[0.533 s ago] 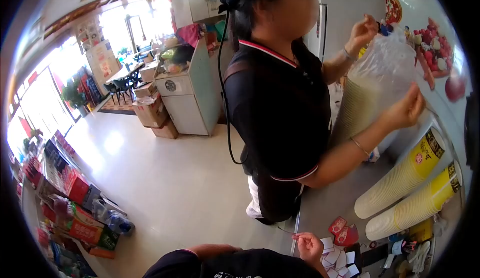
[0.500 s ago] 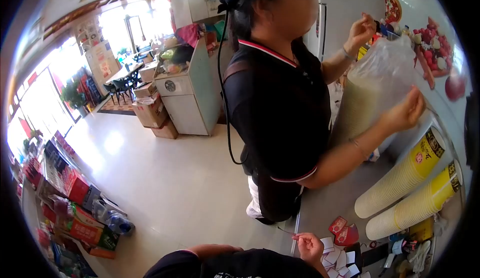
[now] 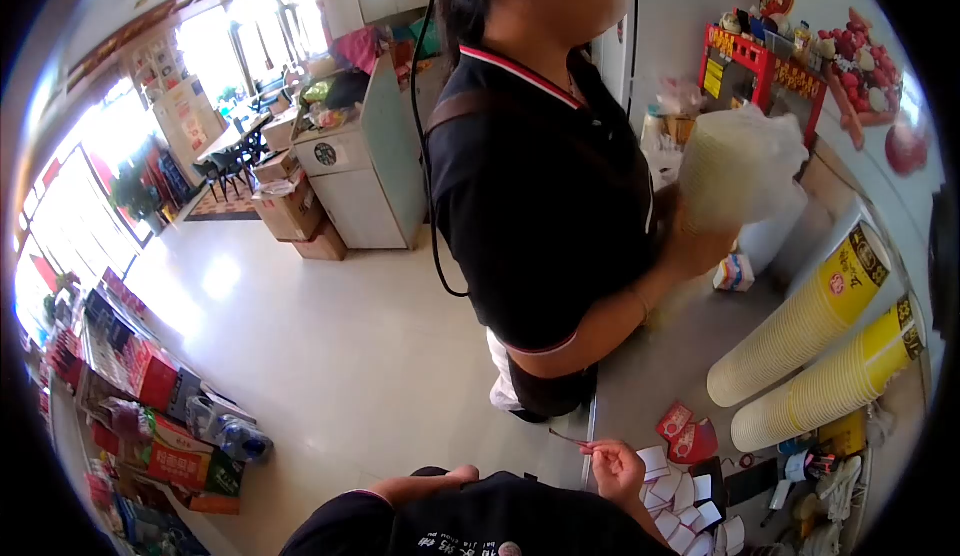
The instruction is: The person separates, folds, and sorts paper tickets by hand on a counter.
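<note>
By two red cards (image 3: 688,440), right hand (image 3: 616,469) pinches one strip (image 3: 566,436) (left hand (image 3: 462,474): can't tell).

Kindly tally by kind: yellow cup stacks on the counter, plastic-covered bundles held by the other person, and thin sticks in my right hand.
Yellow cup stacks: 2
Plastic-covered bundle: 1
Thin stick: 1
Total: 4
</note>
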Demonstrator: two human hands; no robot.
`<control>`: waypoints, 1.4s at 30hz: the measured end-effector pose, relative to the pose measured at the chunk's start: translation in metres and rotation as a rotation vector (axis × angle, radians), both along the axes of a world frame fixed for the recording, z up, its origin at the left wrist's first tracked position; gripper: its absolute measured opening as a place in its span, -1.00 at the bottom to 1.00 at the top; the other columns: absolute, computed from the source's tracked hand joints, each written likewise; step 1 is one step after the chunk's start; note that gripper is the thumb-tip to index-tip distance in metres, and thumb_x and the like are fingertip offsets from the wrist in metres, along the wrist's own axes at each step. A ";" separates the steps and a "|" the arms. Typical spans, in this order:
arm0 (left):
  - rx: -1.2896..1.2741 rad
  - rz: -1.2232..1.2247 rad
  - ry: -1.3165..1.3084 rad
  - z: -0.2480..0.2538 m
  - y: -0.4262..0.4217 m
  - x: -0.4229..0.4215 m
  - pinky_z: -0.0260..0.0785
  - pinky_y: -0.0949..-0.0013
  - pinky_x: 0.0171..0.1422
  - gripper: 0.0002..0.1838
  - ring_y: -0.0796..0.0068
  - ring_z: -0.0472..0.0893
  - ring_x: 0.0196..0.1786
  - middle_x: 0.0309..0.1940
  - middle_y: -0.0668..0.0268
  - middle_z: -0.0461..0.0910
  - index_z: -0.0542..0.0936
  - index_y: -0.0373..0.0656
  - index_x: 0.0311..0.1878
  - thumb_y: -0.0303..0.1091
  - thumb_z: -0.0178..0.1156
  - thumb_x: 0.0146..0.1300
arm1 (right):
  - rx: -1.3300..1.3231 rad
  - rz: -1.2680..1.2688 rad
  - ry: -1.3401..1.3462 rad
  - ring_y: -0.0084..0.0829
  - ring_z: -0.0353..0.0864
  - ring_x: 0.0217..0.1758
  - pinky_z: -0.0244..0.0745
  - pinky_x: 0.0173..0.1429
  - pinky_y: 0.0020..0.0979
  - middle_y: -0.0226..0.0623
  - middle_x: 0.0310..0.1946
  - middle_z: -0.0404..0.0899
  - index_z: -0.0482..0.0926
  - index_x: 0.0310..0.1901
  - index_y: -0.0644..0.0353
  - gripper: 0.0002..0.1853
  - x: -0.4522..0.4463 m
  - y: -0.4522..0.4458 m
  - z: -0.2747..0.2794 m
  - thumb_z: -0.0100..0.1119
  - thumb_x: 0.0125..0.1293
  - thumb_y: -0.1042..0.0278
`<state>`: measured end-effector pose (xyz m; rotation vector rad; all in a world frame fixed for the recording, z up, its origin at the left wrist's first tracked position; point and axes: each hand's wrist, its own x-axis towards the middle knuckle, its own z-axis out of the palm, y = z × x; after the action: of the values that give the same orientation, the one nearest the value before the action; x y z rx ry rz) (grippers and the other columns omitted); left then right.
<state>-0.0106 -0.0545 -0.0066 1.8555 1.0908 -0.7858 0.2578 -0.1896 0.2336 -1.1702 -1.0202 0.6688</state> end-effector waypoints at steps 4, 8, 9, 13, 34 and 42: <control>0.024 0.041 0.055 0.011 -0.002 0.001 0.36 0.09 0.01 -0.71 0.05 0.53 0.01 -0.17 0.04 0.59 0.64 -0.17 -0.26 -0.26 0.16 -0.06 | 0.002 -0.031 0.021 -0.39 0.61 -0.17 0.51 -0.09 -0.49 -0.11 -0.23 0.55 0.46 -0.27 0.39 -0.92 -0.002 -0.003 -0.004 0.02 0.20 0.65; -0.058 0.029 -0.004 0.002 0.014 -0.006 0.36 0.09 0.03 -0.70 0.06 0.54 0.00 -0.17 0.07 0.59 0.64 -0.14 -0.25 -0.22 0.17 -0.05 | -0.125 -0.074 -0.072 -0.44 0.62 -0.20 0.53 -0.15 -0.51 -0.18 -0.25 0.57 0.50 -0.28 0.33 -0.93 0.001 -0.007 -0.004 0.10 0.19 0.56; -0.064 0.009 0.010 0.000 0.019 -0.007 0.36 0.09 0.03 -0.70 0.07 0.54 0.00 -0.17 0.07 0.59 0.64 -0.13 -0.24 -0.21 0.17 -0.05 | -0.158 -0.058 -0.034 -0.43 0.62 -0.19 0.54 -0.15 -0.50 -0.17 -0.24 0.57 0.50 -0.27 0.33 -0.93 0.001 -0.009 -0.007 0.09 0.20 0.56; -0.082 -0.051 0.044 -0.015 0.032 -0.006 0.37 0.11 0.03 -0.68 0.10 0.55 -0.02 -0.17 0.10 0.60 0.64 -0.11 -0.23 -0.18 0.16 -0.04 | -0.054 -0.022 -0.056 -0.39 0.62 -0.14 0.55 -0.09 -0.45 -0.15 -0.23 0.56 0.47 -0.26 0.35 -0.92 0.003 -0.009 -0.010 0.04 0.24 0.55; 0.018 -0.215 0.027 -0.072 0.070 -0.029 0.41 0.21 0.02 -0.61 0.23 0.59 -0.09 -0.17 0.24 0.62 0.64 0.00 -0.15 0.01 0.16 0.03 | -0.088 -0.140 -0.128 -0.43 0.61 -0.18 0.52 -0.13 -0.51 -0.16 -0.27 0.54 0.47 -0.27 0.38 -0.93 -0.007 -0.024 -0.002 0.05 0.22 0.59; -0.054 -0.004 -0.215 -0.066 0.041 -0.035 0.41 0.30 -0.01 -0.65 0.37 0.59 -0.15 -0.22 0.30 0.64 0.64 0.04 -0.16 -0.01 0.21 0.05 | -0.046 -0.153 -0.079 -0.41 0.64 -0.24 0.59 -0.17 -0.47 -0.15 -0.33 0.56 0.49 -0.31 0.33 -0.94 -0.012 -0.031 0.000 0.10 0.18 0.56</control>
<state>-0.0452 -0.0136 -0.0729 1.8488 0.9213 -0.5962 0.2456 -0.2204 0.2335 -1.3091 -0.9746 0.5305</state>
